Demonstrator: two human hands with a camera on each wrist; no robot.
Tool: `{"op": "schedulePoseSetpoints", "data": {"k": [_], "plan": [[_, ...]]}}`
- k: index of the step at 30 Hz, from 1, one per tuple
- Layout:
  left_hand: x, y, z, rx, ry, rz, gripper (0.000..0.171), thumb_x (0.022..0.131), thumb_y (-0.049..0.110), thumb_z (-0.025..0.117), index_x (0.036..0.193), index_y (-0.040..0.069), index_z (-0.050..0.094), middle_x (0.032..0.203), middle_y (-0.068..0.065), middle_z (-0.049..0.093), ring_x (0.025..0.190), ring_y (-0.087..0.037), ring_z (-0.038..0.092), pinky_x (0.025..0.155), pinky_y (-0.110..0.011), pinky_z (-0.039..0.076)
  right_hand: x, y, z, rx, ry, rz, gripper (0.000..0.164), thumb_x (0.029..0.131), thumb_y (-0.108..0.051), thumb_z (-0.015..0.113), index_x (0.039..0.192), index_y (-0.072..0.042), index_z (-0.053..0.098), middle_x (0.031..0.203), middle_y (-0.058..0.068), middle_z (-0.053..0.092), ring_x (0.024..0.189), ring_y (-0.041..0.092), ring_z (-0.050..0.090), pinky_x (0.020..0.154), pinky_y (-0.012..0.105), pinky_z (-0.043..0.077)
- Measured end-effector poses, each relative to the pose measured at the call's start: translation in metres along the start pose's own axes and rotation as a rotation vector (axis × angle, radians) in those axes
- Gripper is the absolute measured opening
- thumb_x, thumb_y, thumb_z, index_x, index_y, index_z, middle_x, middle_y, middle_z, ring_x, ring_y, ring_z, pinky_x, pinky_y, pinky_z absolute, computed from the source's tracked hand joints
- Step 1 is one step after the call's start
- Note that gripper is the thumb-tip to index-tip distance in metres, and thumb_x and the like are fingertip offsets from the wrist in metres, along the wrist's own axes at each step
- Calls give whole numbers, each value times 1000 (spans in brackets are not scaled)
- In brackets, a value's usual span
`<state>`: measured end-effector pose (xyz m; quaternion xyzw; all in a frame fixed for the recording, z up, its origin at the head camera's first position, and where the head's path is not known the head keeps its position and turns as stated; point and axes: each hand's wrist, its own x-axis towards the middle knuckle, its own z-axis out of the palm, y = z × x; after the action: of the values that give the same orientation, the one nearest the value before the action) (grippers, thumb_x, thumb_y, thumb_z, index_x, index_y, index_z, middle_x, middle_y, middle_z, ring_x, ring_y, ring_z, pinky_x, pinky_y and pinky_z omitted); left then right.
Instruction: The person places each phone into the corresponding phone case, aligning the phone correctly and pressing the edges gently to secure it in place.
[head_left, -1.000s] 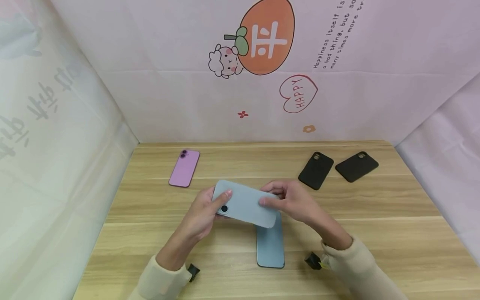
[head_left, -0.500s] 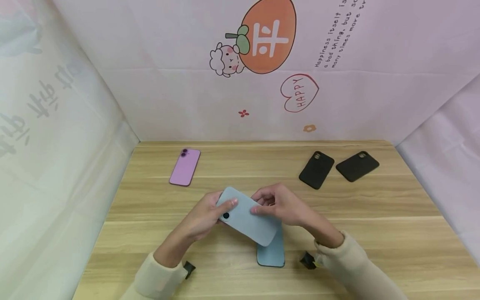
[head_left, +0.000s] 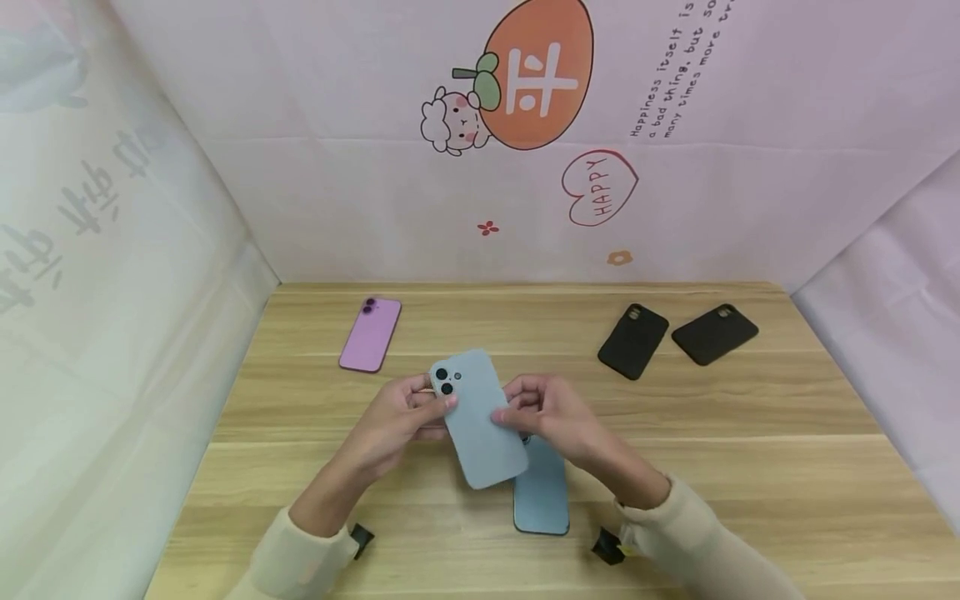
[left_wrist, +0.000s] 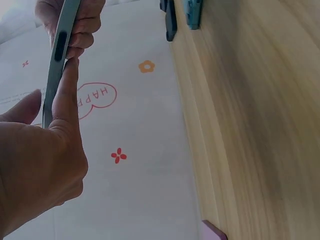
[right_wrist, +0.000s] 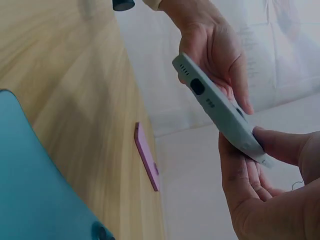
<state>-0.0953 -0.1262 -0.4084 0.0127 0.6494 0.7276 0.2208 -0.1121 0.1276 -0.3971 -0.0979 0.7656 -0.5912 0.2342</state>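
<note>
Both hands hold a pale blue phone (head_left: 482, 446) above the table, its back with two dark lenses facing up and its lower end tilted to the right. My left hand (head_left: 393, 421) pinches the lens end, thumb beside the lenses. The right hand (head_left: 561, 421) grips the opposite long edge, with the thumb on the back and fingers beneath. In the right wrist view, the phone's end (right_wrist: 220, 107) shows a port opening and small holes. A darker blue phone (head_left: 542, 496) lies on the table just below the right hand, its top partly covered by hand and held phone.
A pink-purple phone (head_left: 371, 335) lies at the back left of the wooden table (head_left: 300, 467). Two black phone cases (head_left: 632, 342) with camera cutouts lie at the back right. Printed white cloth (head_left: 360, 208) rises behind the table and along its sides.
Both hands have turned the pale blue phone from lying crosswise to more upright, lens end toward the back. Its second lens now shows. Phones and cases on the table stay put.
</note>
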Motion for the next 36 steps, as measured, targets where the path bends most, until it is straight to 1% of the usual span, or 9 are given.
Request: {"op": "schedulePoseSetpoints", "data": {"k": [6,11,15,19,21,24,27,31,36], "plan": [[-4,-7,-11,82,-34,-34,31,104,3,64,130,-14,58,117,-22,76,102,-21,75,89,-37,64,1,11,12,47,-20,42,21,95,-12,79,106,1,66,86,5,76,84,17,71,80,39,64],[-7,-13,-22,160,-42,-73,17,105,3,64,115,-10,61,108,-17,78,96,-19,74,86,-37,64,2,21,23,-27,-56,-8,15,97,-8,76,103,2,69,87,8,79,81,20,73,79,47,65],[-8,-19,-27,171,-68,-100,12,105,2,63,106,-9,60,104,-17,78,93,-21,75,84,-36,65,4,29,32,-108,-68,-64,10,96,-4,75,101,4,71,87,9,79,79,26,77,73,44,66],[-8,-25,-31,169,-90,-112,11,105,2,62,106,-9,60,106,-20,78,96,-24,76,85,-38,65,4,34,40,-160,-74,-83,10,96,-1,75,102,5,71,87,9,78,77,28,78,68,41,65],[-8,-30,-33,176,-97,-114,12,105,1,62,109,-10,61,112,-21,77,100,-26,76,86,-39,64,4,35,43,-196,-80,-80,12,96,0,75,105,5,69,86,8,78,76,28,77,65,36,65],[-7,-37,-35,190,-103,-121,13,105,0,62,111,-11,61,111,-20,78,101,-26,76,85,-38,65,5,37,46,-291,-89,-73,17,96,-4,77,108,4,67,82,4,77,68,18,71,56,25,56],[-7,-43,-36,204,-110,-131,13,104,-1,62,111,-11,61,104,-20,78,97,-24,76,83,-37,65,6,39,48,-376,-96,-72,21,95,-8,79,109,2,67,81,2,77,65,9,63,53,20,46],[-8,-46,-34,234,-112,-143,11,104,-1,62,111,-10,60,99,-19,79,92,-22,76,81,-38,65,6,43,50,-424,-102,-82,20,94,-9,80,106,2,69,83,2,78,68,5,65,56,21,51],[-8,-49,-31,278,-88,-143,7,104,-2,62,105,-9,60,94,-18,79,90,-22,76,79,-39,66,6,46,50,-432,-116,-89,21,95,-9,79,108,4,70,83,3,78,69,5,67,57,21,53]]}}
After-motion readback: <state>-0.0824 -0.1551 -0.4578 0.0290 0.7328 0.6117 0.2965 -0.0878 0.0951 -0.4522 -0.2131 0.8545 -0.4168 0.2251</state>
